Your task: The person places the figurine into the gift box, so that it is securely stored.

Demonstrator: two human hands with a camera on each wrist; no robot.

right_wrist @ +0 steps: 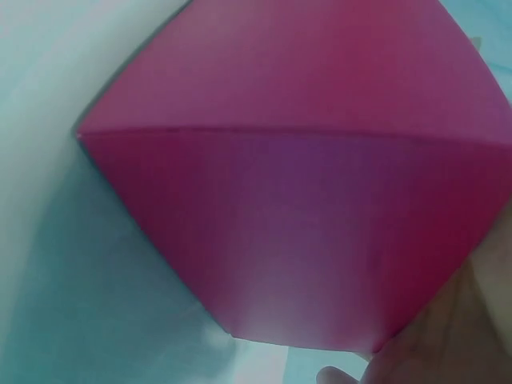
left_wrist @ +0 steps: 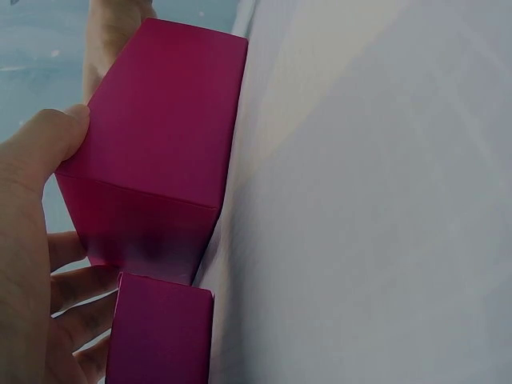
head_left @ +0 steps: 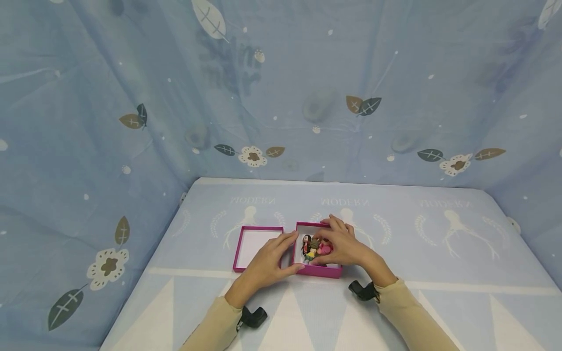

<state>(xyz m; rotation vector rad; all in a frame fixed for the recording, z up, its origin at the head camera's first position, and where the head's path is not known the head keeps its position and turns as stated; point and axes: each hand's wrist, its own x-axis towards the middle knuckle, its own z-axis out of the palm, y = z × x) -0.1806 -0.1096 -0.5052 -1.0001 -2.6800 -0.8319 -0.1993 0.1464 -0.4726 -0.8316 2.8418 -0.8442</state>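
Observation:
Near the middle of the table, in the head view, an open magenta box (head_left: 318, 271) with a white inside holds several small doll figurines (head_left: 306, 243). My right hand (head_left: 344, 246) reaches over its right side, thumb and forefinger curled around a pink figurine (head_left: 325, 248); their exact contact is partly hidden. Along the left side lies my left hand (head_left: 269, 263), fingers fairly straight at the rim and thumb at the near corner. The left wrist view has the left thumb (left_wrist: 60, 136) touching the box (left_wrist: 160, 112). Box walls (right_wrist: 304, 216) fill most of the right wrist view, hiding the figurines.
A shallow magenta lid (head_left: 256, 241), white inside, lies just left of the box on the patterned tablecloth (head_left: 404, 234). Blue leaf-printed cloth (head_left: 281, 87) hangs behind the table and along its sides. Black wrist cameras (head_left: 253, 318) sit under both wrists.

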